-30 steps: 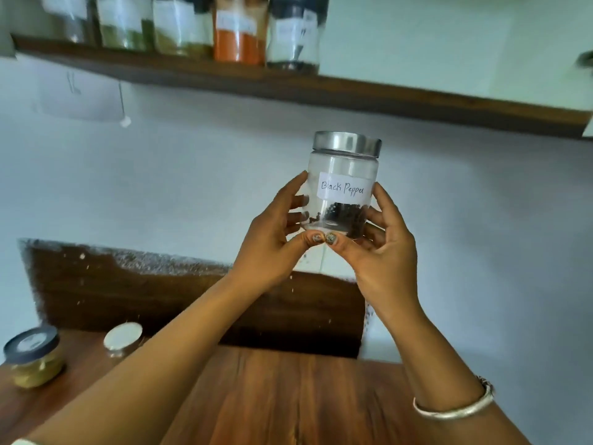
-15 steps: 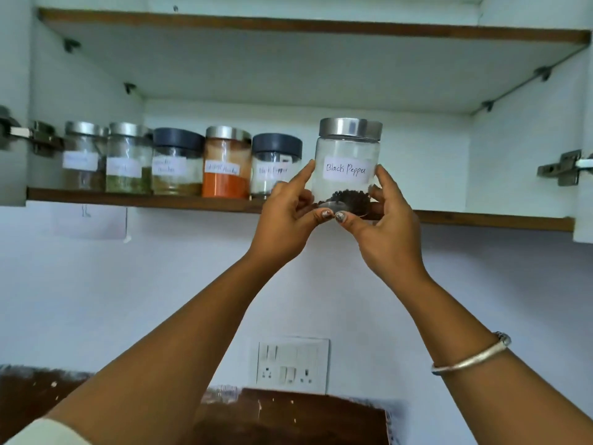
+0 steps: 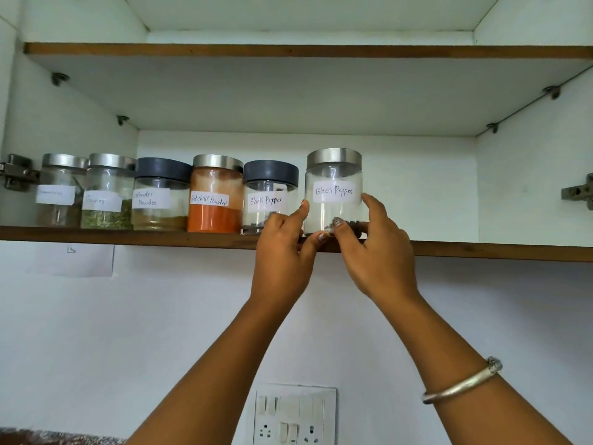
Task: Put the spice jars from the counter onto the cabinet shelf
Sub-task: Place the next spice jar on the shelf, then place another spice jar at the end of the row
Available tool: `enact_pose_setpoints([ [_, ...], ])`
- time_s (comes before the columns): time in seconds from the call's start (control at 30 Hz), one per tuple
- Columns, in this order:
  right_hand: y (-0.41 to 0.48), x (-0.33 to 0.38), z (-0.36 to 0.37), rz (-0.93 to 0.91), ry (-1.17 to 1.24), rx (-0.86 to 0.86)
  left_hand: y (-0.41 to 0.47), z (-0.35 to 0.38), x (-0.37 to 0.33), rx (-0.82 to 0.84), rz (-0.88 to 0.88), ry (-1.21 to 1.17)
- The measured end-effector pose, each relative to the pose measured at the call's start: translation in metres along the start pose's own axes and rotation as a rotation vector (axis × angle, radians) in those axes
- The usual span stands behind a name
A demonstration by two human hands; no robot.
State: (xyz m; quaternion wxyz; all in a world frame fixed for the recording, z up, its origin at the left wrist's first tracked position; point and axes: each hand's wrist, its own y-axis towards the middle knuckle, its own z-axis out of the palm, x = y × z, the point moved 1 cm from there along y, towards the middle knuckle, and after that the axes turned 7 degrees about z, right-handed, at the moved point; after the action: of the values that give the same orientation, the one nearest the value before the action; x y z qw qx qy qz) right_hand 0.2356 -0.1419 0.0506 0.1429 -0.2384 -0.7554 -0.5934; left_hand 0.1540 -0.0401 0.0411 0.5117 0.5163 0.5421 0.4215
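- The pepper jar [image 3: 333, 213] has a clear, glossy body; glass or plastic cannot be told.
- Its lid [image 3: 333, 157] is brushed metal and its label [image 3: 333, 191] is white paper.
- Two dark grey lids [image 3: 271, 171] look like matt plastic.
- The shelf [image 3: 128, 236] has a brown wood edge.
- The bracelet [image 3: 462, 383] is shiny metal.
- The switch plate [image 3: 295, 409] is glossy white plastic.

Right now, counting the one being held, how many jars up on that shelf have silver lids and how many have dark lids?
Silver lids: 4 (leftmost jar, second jar, red chilli powder jar, right black pepper jar)
Dark grey lids: 2 (coriander powder jar, left black pepper jar)
Total: 6 jars
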Motion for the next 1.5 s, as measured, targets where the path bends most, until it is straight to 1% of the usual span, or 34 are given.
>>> enact_pose_setpoints([
  [0.1, -0.003, 0.004, 0.008, 0.014, -0.095, -0.029, 0.0, 0.003, 0.001, -0.029, -0.028, 0.045],
  [0.2, -0.004, 0.006, 0.012, 0.021, -0.175, -0.033, -0.001, 0.005, 0.0, -0.02, -0.022, 0.093],
  [0.4, -0.007, 0.015, 0.012, 0.07, -0.243, -0.049, 0.002, 0.004, 0.001, -0.005, -0.054, 0.137],
  [0.57, -0.01, 0.017, 0.011, 0.086, -0.289, -0.028, 0.003, 0.004, -0.002, 0.007, -0.097, 0.121],
  [0.73, -0.01, 0.018, 0.01, 0.089, -0.304, 0.002, 0.003, 0.002, -0.003, 0.018, -0.136, 0.047],
  [0.87, -0.015, 0.014, 0.013, 0.052, -0.344, 0.03, 0.003, -0.003, -0.004, 0.074, -0.174, -0.002],
  [1.0, -0.027, 0.019, 0.008, 0.033, -0.452, 0.116, -0.003, -0.016, -0.008, 0.187, -0.182, -0.057],
  [1.1, -0.054, 0.028, 0.013, -0.032, -0.477, 0.209, -0.019, -0.03, -0.018, 0.272, -0.174, -0.1],
  [1.2, -0.095, 0.04, 0.027, -0.086, -0.443, 0.35, -0.06, -0.053, -0.012, 0.329, -0.252, -0.146],
  [1.4, -0.194, 0.081, 0.083, -0.203, -0.403, 0.626, -0.149, -0.139, 0.062, 0.35, -0.472, -0.001],
  [1.5, -0.244, 0.115, 0.127, -0.186, -0.36, 0.769, -0.185, -0.188, 0.1, 0.393, -0.49, 0.079],
])
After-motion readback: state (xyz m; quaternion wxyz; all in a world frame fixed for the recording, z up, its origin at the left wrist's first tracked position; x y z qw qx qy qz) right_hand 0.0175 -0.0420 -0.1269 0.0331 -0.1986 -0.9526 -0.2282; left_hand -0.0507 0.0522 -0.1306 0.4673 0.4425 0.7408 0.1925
